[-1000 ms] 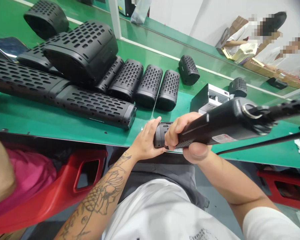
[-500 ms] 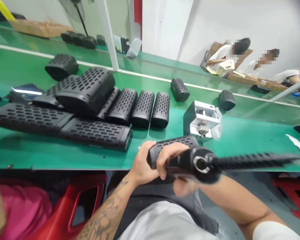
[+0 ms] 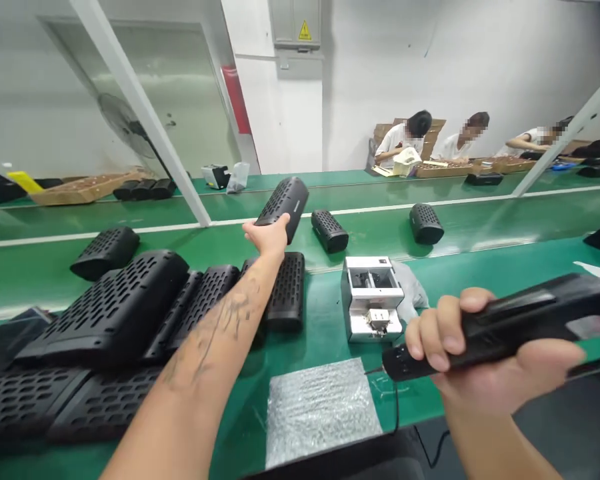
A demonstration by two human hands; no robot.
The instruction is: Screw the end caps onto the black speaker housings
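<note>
My left hand [image 3: 269, 235] is stretched out over the green belt [image 3: 470, 267], closed round the lower end of a black perforated speaker shell [image 3: 285, 205] held in the air. Beneath that arm lies a row of similar black shells [image 3: 289, 290]. My right hand [image 3: 485, 360] is near the front edge, wrapped round a black electric screwdriver [image 3: 510, 325] that points to the left. A thin cable runs down from the tool's tip end.
A small silver and white fixture [image 3: 373, 297] stands mid-belt, a bubble-wrap pad [image 3: 320, 407] lies in front of it. Large perforated housings [image 3: 105, 310] are piled at left. Two loose shells [image 3: 330, 230] lie farther back. Several people sit at a far bench [image 3: 450, 167].
My left hand has carried the shell from my lap out over the belt, arm extended. The right hand has drawn the screwdriver off it to the right. My view has lifted.
</note>
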